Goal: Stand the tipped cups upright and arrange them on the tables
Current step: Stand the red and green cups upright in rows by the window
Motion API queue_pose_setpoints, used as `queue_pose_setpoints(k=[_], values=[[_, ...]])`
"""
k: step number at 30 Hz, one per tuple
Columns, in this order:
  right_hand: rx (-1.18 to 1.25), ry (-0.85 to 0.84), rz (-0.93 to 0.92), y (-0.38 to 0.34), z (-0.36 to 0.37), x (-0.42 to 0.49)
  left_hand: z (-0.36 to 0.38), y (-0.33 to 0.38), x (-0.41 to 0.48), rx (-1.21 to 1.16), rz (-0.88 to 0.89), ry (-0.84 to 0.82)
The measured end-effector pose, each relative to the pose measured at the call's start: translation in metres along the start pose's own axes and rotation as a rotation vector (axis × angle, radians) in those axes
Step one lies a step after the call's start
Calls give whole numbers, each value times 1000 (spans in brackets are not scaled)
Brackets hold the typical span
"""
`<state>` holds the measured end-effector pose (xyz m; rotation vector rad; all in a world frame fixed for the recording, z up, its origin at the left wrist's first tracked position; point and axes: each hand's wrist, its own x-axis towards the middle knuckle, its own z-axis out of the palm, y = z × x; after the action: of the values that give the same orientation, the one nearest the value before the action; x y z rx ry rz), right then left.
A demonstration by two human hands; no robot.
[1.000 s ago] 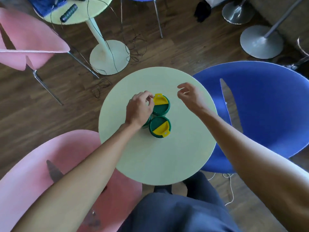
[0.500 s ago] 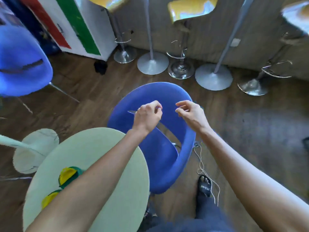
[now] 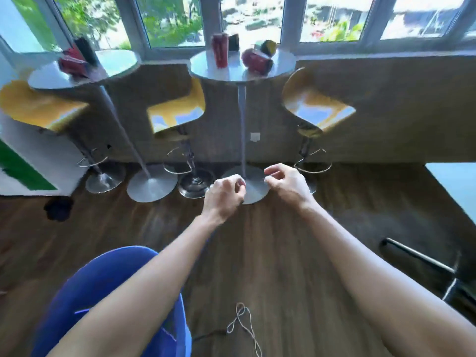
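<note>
Tipped red cup [image 3: 257, 61] well beyond empty hands [image 3: 224, 195]

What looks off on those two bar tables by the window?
On the middle table, one red cup lies on its side beside an upright red cup. On the left table, another red cup looks tipped, though it is blurred.

The cups [image 3: 256, 61] on the far tables [image 3: 242, 73] are motion-blurred (perhaps two tipped); both forearms are cut off below.
</note>
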<state>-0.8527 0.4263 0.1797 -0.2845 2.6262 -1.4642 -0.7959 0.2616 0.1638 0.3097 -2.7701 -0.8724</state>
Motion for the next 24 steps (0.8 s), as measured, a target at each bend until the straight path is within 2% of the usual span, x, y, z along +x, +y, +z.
queue_pose_setpoints(k=[8, 17, 24], values=[[9, 95, -96, -44, -56, 150, -16, 46, 176, -32, 68, 107], [-64, 149, -184, -101, -61, 383, -33, 28, 416, -102, 102, 180], [-75, 38, -117, -123, -56, 535, -42, 3, 562, -196, -12, 182]])
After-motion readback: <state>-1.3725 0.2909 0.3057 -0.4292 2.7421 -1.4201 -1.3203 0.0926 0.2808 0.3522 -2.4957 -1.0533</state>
